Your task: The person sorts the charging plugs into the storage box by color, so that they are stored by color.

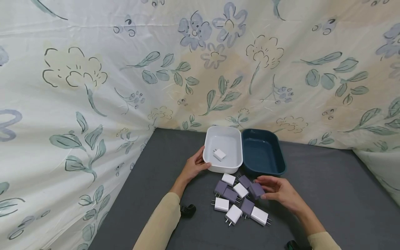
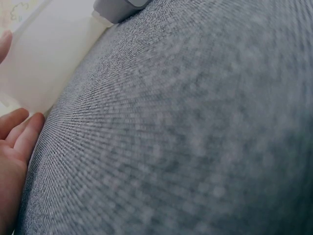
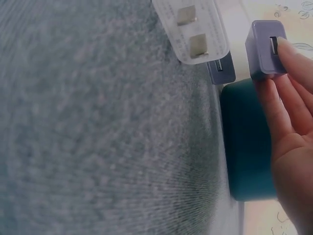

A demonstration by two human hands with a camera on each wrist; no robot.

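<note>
My left hand (image 1: 193, 167) holds the near left corner of a white plastic tray (image 1: 223, 169), thumb at the front and fingers along the side. Inside that tray lies one white charger (image 1: 220, 155). My right hand (image 1: 281, 192) pinches a purple USB charger (image 1: 257, 190) between thumb and fingers. In the right wrist view the thumb covers part of the USB port on this purple charger (image 3: 261, 51), which looks raised off the cloth. Close to it, several white chargers (image 1: 233, 215) and purple chargers (image 1: 230, 195) lie in a loose pile in front of the trays.
A dark blue tray (image 1: 264, 169) stands against the white tray's right side. Both sit on a dark grey cloth (image 1: 328, 194) near its back edge. Floral fabric (image 1: 193, 86) hangs behind and at the left. A black strap-like object (image 1: 188, 210) is by the left wrist.
</note>
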